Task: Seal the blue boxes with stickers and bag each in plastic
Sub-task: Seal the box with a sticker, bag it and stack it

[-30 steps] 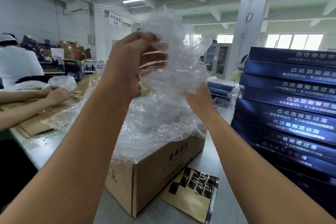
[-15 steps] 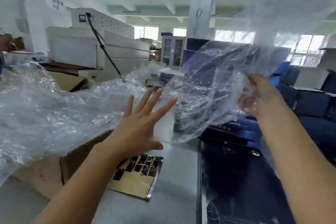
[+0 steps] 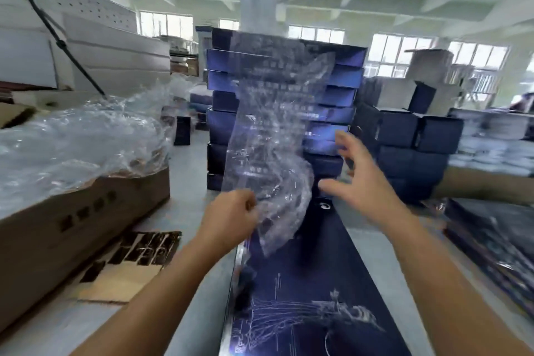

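A long dark blue box [image 3: 312, 292] lies flat on the grey table in front of me, its printed lid up. My left hand [image 3: 231, 218] grips the lower edge of a clear plastic bag [image 3: 271, 136], which stands up crumpled above the box's far end. My right hand [image 3: 361, 182] hovers open beside the bag, fingers spread, not touching it. Behind the bag rises a tall stack of blue boxes [image 3: 341, 87].
A cardboard carton [image 3: 72, 220] full of loose plastic bags [image 3: 75, 139] stands at my left. A sheet of gold stickers [image 3: 135, 257] lies at its foot. More dark boxes [image 3: 410, 141] are piled at the right, with bagged boxes [image 3: 491, 237] nearer the right edge.
My view swung right, from the carton to the box. The bag passed from my right hand into my left, which now grips it. My right hand let go and opened.
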